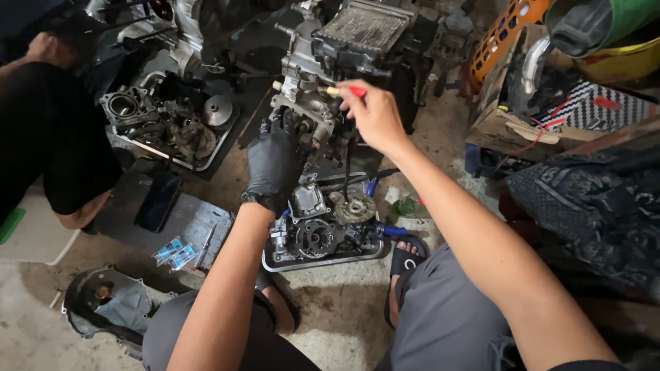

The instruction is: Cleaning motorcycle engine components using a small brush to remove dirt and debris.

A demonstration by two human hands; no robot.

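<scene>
A grimy grey cast-metal engine block (309, 103) with a finned top stands on the dirty concrete floor (337, 323) in the upper middle of the view, just beyond the person's knees. The right hand (375, 117), bare, pinches a slim tool with a red handle and pale yellowish shaft (344, 91) between thumb and curled fingers, its tip pointing left against the upper side of the block. The left hand (273, 165), in a black glove, rests against the block's lower left side with fingers bent and spread over the metal — whether it truly grips a part I cannot tell.

Just below the block lies a shallow steel tray (323, 262) crowded with dark gears, a round toothed disc and small housings; two blue-handled tools (388, 231) lie at its right edge. A foot in a black sandal (407, 260) sits just beside the tray's right corner.

To the left, a second metal tray (168, 159) holds a cylinder piece and other greasy engine parts, and nearer the person a flat grey board (196, 223) carries small blue packets (175, 251). Another person in black clothing (48, 130) crouches at the far left. On the right stands a brown cardboard box (498, 127) filled with odds and ends.
</scene>
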